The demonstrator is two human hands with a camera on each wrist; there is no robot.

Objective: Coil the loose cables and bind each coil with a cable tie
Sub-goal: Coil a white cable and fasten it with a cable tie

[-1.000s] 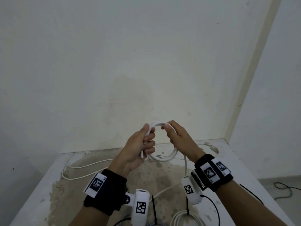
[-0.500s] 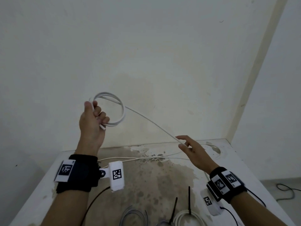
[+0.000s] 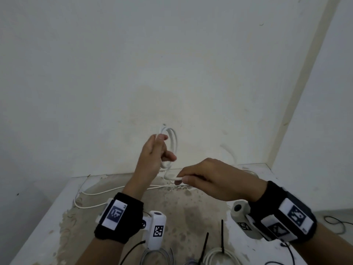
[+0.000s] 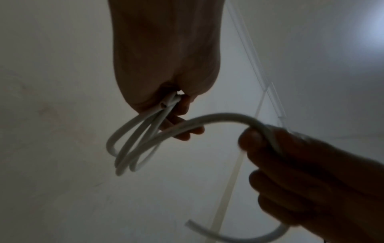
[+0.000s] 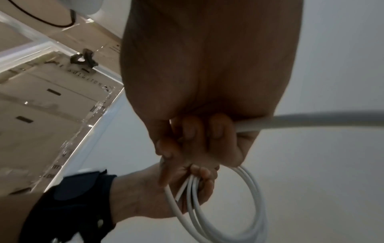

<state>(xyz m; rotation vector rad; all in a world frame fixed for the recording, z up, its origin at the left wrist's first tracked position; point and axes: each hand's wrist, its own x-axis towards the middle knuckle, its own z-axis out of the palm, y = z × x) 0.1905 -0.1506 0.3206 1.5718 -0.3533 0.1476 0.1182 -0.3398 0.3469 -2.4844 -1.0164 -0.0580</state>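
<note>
Head view shows both hands raised in front of a pale wall, above a stained white table (image 3: 47, 217). The left hand (image 3: 152, 157) is higher and holds a small coil (image 3: 172, 144) of the white cable; the loops stand nearly upright, and the fingers are curled around one side of them. From the left wrist view, the cut end of the cable (image 4: 164, 105) sits in the grip of the left hand (image 4: 166, 57), and several loops hang out from the fingers (I count about three, but they overlap).

The right hand (image 3: 215, 180) is lower and to the right of the coil, near it but not touching the left hand. Its fingers are closed on the free run of the same cable, which passes through the fist. In the right wrist view the cable (image 5: 311, 121) enters the right hand (image 5: 207, 74) from the side under the curled fingers, and the coil (image 5: 228, 205) with the left hand (image 5: 162, 194) behind it is just beyond. Between the two hands the cable makes a short arch, clear in the left wrist view, where the right hand (image 4: 311, 172) appears dark at the lower right.

The rest of the white cable lies loose on the table behind the hands, in long curves toward the left edge. At the near edge of the table lie other coils, one grey (image 3: 158, 257) and one white (image 3: 221, 257), with black cable ties (image 3: 222, 236) standing up from them. Both wrists carry black bands with printed markers.
</note>
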